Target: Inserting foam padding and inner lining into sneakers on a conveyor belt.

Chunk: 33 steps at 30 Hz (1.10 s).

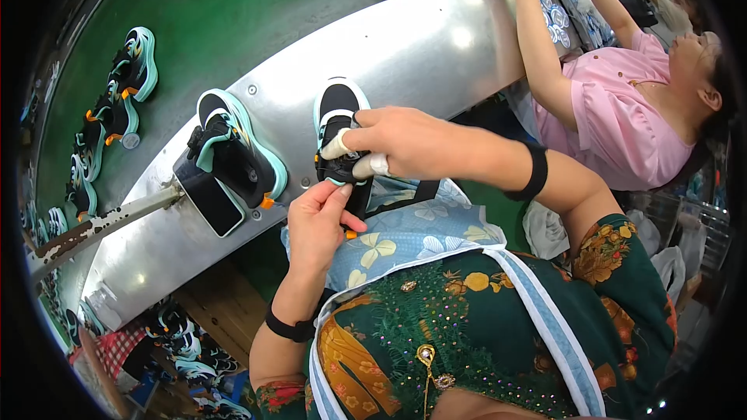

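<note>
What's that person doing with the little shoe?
The person holds a small black and teal shoe at the edge of a shiny metal bench. The right hand, with taped fingertips, grips it from above, while the left hand pinches its lower end. Another shoe lies beside it, and a co-worker in pink works nearby.

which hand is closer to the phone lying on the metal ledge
Left. The left hand grips the lower end of the held shoe, just right of the phone; the right hand is on the shoe's far side.
</note>
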{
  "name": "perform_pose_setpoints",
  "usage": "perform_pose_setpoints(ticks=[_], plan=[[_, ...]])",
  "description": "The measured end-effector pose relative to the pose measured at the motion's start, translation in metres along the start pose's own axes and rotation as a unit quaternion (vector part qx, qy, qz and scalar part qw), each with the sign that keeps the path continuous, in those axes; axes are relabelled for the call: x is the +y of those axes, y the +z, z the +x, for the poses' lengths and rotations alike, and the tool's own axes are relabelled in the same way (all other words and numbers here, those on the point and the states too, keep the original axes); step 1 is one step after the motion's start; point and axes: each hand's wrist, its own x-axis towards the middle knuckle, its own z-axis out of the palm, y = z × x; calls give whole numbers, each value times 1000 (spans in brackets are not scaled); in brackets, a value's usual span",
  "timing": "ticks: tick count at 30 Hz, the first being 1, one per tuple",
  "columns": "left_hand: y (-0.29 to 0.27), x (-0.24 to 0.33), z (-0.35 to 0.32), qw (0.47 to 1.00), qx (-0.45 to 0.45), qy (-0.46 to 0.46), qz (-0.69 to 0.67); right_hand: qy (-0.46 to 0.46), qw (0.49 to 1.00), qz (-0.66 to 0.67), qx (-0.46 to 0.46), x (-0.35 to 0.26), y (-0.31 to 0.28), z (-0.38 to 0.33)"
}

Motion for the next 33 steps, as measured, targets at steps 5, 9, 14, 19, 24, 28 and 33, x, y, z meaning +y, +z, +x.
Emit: perform_pose_setpoints(ticks=[5, 9, 14, 19, 24, 28, 33], plan=[[5, 1, 3, 1000, 12, 9, 13, -3, 977, -182, 109, -3, 15, -4], [5, -1, 2, 1000, -4, 1, 10, 50, 996, -60, 30, 5, 1, -4], [12, 0, 5, 1000, -9, 0, 2, 24, 988, -123, 90, 3, 12, -18], [12, 11, 7, 997, -67, -10, -33, 106, 992, -65, -21, 13, -14, -8], [14, 6, 12, 991, -114, -39, -65, 16, 997, -20, 73, 16, 4, -17], [21, 6, 12, 994, -92, -27, -61, 32, 989, -94, 110, 15, 1, -18], [21, 6, 14, 988, -109, -47, -102, 43, 996, 70, -16, 17, -24, -12]])
